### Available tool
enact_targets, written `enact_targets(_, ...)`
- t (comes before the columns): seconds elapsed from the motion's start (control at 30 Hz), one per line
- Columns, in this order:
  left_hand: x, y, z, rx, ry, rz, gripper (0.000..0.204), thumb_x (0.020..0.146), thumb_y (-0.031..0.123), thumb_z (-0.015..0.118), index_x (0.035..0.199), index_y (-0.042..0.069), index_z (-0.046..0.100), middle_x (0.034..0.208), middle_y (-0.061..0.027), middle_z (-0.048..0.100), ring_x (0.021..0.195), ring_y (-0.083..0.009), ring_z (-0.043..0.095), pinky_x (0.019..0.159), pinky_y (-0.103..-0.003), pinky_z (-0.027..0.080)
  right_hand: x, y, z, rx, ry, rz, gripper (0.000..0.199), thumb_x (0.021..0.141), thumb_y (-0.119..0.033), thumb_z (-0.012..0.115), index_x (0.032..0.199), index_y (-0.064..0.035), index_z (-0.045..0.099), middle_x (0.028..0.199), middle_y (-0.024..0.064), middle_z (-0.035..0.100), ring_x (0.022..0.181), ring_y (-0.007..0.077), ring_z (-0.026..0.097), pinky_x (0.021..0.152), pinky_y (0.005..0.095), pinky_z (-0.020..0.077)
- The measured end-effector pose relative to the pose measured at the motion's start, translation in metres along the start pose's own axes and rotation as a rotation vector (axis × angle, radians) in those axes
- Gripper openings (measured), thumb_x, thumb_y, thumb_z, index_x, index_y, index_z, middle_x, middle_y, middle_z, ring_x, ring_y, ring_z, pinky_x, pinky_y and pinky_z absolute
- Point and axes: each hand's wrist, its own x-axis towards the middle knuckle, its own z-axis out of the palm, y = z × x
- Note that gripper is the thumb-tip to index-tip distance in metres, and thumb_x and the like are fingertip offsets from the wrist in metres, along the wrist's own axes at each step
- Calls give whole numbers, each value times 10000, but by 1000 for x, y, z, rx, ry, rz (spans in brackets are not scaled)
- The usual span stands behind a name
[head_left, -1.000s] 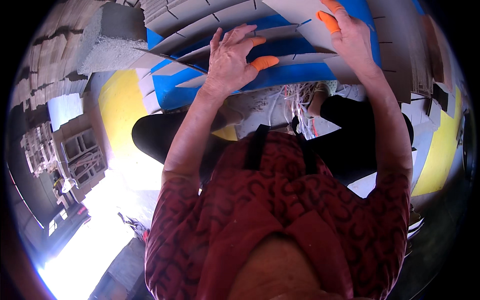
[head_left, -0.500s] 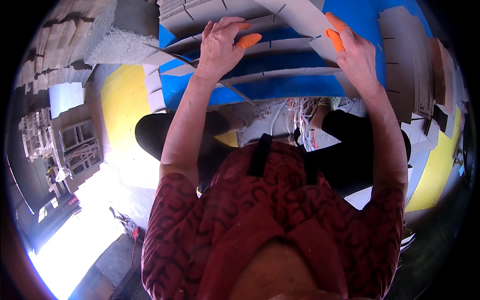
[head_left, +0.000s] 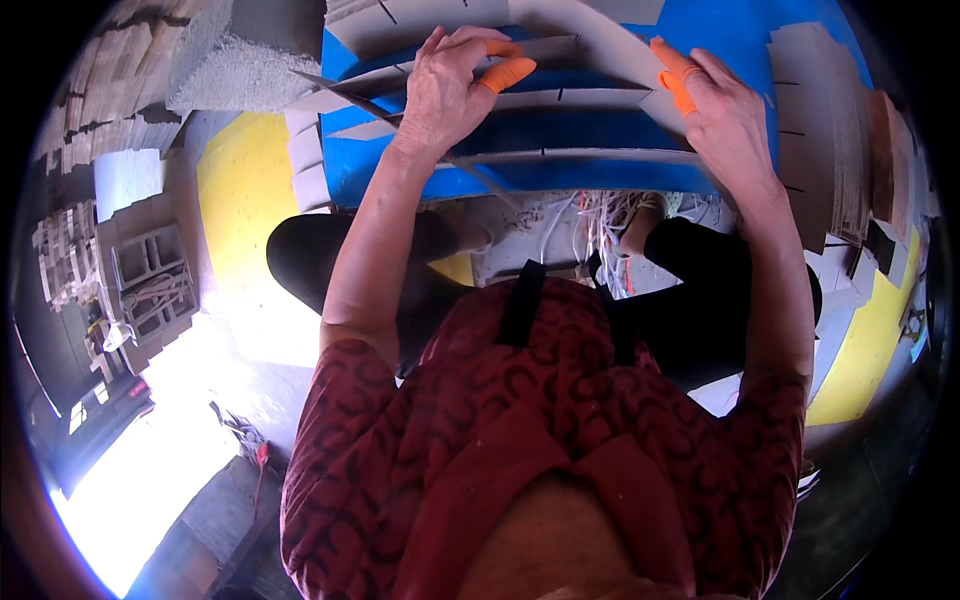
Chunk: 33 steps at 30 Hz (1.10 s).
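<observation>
Several long grey cardboard divider strips with short slots stand on edge in rows on a blue tabletop [head_left: 350, 185]. My left hand [head_left: 450, 90], with orange covers on thumb and forefinger, pinches a slotted cardboard strip [head_left: 555, 49] in the back row. A thin cross strip [head_left: 345, 92] slants under that wrist. My right hand [head_left: 728, 115], also with two orange-covered fingers, closes at the right end of a long curved cardboard strip [head_left: 600, 42], which angles across the other rows. Nearer to me runs another slotted strip [head_left: 590, 157].
Stacks of slotted cardboard [head_left: 815, 130] stand to the right of the table, and a pile of cardboard sheets [head_left: 365, 30] lies at its back left. A large grey block [head_left: 240, 75] is at far left. White straps [head_left: 605, 215] tangle on the floor between my feet.
My right hand has shifted slightly right and down along with the curved strip's end. My left hand has edged right, and the strips between my hands have shifted a little.
</observation>
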Motion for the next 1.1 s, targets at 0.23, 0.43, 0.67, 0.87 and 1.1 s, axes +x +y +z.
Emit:
enact_targets(0.23, 1, 4, 3, 155, -17, 50, 229, 864, -14, 653, 1045, 99, 737, 1183, -43, 678, 1090, -238, 647, 1142, -448, 346, 0, -5, 29, -5, -158, 27, 447, 862, -36, 619, 1305, -81, 590, 1072, 86, 549, 958, 217, 621, 713, 368, 558)
enact_targets(0.43, -18, 28, -32, -58, 124, 57, 226, 858, 82, 728, 1083, 103, 735, 1178, -68, 679, 1072, -242, 658, 939, -368, 537, -66, 168, 29, -372, -30, 413, 524, 941, -226, 571, 1447, -202, 435, 1263, 120, 574, 1101, 295, 608, 855, 423, 538)
enact_targets(0.67, -64, 37, -50, -152, 66, 0, 268, 794, 138, 803, 1054, 97, 748, 1096, -73, 696, 1011, -251, 664, 830, -330, 569, -114, 236, -27, -612, 24, 800, 319, 909, -204, 587, 1214, -121, 628, 1279, 133, 606, 1042, 386, 633, 895, 465, 524)
enact_targets(0.87, -79, 38, -39, -50, -45, 12, 188, 742, 57, 817, 919, 88, 764, 975, -58, 711, 914, -237, 670, 797, -321, 555, -63, 65, -83, -238, 580, 385, 363, 848, 20, 583, 1188, -70, 673, 1170, 88, 694, 956, 211, 698, 797, 307, 559)
enact_targets(1.1, -74, 41, -34, -67, -30, 1, 142, 740, 42, 802, 871, 77, 759, 902, -51, 710, 869, -219, 669, 804, -338, 541, -41, -1, 2, 343, 486, 136, 550, 754, 186, 534, 1246, -36, 639, 1044, 110, 727, 785, 174, 714, 705, 278, 554)
